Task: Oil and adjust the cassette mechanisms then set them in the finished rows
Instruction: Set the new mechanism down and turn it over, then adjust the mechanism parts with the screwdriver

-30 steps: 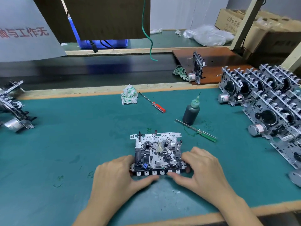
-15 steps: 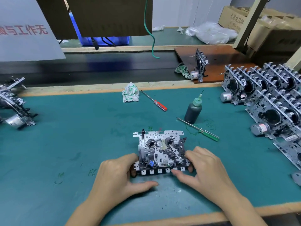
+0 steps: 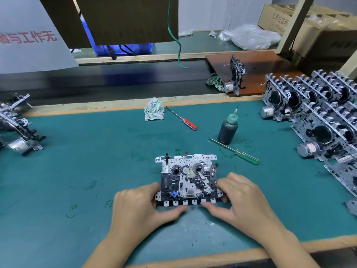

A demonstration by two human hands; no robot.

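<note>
Your left hand and right hand are both gripping the cassette mechanism on the green mat. Red characters "与工作无" are showing on the white sign.

Your left hand and right hand: both bare, no gloves, rings or watch. Your forearms are bare to the frame edge, no sleeves showing. Short nails, unpainted.
</note>
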